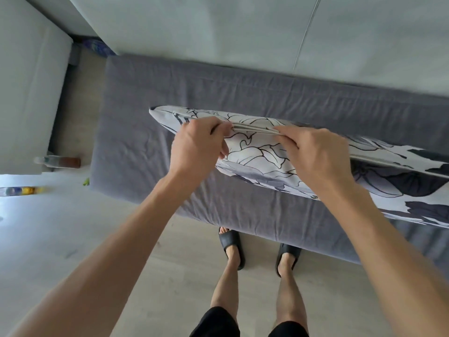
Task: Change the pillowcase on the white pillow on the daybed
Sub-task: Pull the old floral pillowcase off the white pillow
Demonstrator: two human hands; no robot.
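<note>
Pillow (267,156) in a floral-print pillowcase (379,183), white ground with dark grey leaves and black outline. It is held up on edge over the grey daybed mattress (145,142), long axis running left to right, the right end going out of frame. Whether its lower edge rests on the mattress cannot be told.

Along the top edge, a band of plain pale fabric (252,128) shows: doubled layers, likely the case's opening or closure hem. No bare white pillow visible anywhere.

Left hand (196,144): fingers curled, thumb and fingertips pinching that top edge near the left end. Right hand (313,154): fingers bent over the same edge just right of the left hand, pinching the fabric band. The two hands are near each other, the band stretched between them. The pillow's bulk hangs below and to the right of both grips.

Progress, judged: pillow looks fully sheathed, so this is either closing up a new case or starting to open an old one. Cannot tell which. No second pillowcase in sight.

Surroundings: pale wall behind the mattress; light wood floor; person's feet in black slides (233,246) at the mattress front; bottles (58,161) lying on the floor, left.
</note>
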